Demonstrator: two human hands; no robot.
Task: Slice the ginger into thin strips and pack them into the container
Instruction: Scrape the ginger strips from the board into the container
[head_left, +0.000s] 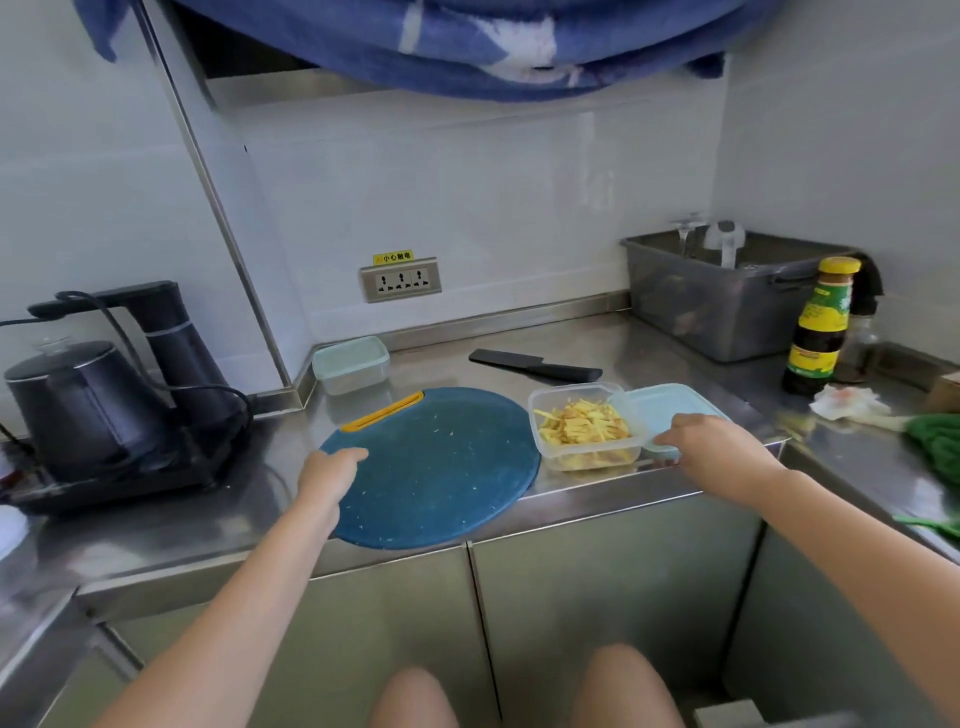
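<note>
Two knees (415, 699); left hand (330, 465) grips single board (441, 467), right hand (698, 436) pinches single lid (670, 408); ginger container (543, 408), second container (350, 364) shut; one knife (535, 365).

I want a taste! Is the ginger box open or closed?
Open. The lid is off, right of the box, and ginger shows inside.

Occlusions, head view.
Right hand (698, 441) hides the near corner of the pale blue plastic lid (672, 408) it pinches. We cannot tell whether the left hand (332, 467) grips the round dark blue cutting board (441, 467) or only rests there. Grey translucent plastic tub (727, 317): contents murky. Yellow-capped dark sauce bottle (821, 332): label unreadable.
</note>
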